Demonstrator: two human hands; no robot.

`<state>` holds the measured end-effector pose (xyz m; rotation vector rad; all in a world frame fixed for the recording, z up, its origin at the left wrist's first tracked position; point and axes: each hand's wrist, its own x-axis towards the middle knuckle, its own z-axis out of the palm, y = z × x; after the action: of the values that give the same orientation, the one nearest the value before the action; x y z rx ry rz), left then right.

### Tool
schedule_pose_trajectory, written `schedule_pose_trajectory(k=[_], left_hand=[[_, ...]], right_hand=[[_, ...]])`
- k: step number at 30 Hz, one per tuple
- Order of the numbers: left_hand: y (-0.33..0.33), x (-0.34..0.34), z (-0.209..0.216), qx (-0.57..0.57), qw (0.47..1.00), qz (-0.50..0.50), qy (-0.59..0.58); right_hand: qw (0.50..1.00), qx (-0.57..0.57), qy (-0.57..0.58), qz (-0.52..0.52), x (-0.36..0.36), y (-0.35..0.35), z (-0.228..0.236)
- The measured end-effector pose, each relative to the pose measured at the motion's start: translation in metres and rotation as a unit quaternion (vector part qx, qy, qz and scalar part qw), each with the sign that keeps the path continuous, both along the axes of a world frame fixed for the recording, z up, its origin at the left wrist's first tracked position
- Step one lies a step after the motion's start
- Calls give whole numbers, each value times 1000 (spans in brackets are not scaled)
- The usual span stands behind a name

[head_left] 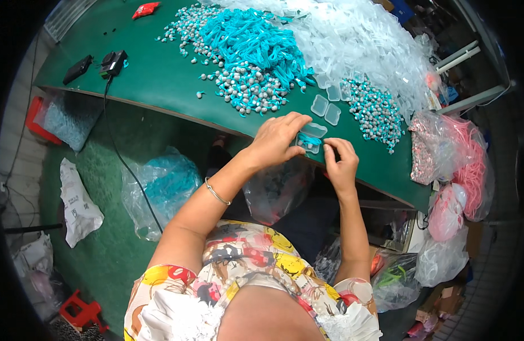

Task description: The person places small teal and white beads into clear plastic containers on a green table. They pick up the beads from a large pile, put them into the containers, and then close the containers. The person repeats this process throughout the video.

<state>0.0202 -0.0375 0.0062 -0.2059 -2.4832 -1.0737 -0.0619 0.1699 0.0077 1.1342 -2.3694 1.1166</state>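
Note:
A small clear plastic box [315, 149] with its lid raised stands at the table's front edge, and a teal cord [309, 140] lies coiled inside it. My left hand [278, 138] curves round the box's left side, thumb at the near edge and fingers by the lid, gripping it. At the box's right edge is my right hand [342, 163], its thumb and fingers drawn together; whatever they pinch is too small to make out. Just beyond are more open clear boxes [332, 113]. To their right lies a pile of small grey-and-teal pieces [375, 111].
Teal cords [256, 42] and grey beads with teal ends [250, 88] are heaped on the green table [159, 74]. Clear boxes [364, 40] pile up at the far right. Bags of pink cord [469, 159] hang at the right edge. A black device [113, 63] trails a cable at left.

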Motion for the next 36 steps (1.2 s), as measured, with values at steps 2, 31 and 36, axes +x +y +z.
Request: schedule_pose_trajectory(k=[2,31,36], left_hand=[[0,1,-1,-1,1000,1,8],[6,3,-10,-36,995,34,91],[3,4,-17,-12,996,-2,85]], right_hand=[[999,23,29,-6,8,-3,-3],[987,94,70,108,-3,-15,15],[988,63,9,142,-6,-18,7]])
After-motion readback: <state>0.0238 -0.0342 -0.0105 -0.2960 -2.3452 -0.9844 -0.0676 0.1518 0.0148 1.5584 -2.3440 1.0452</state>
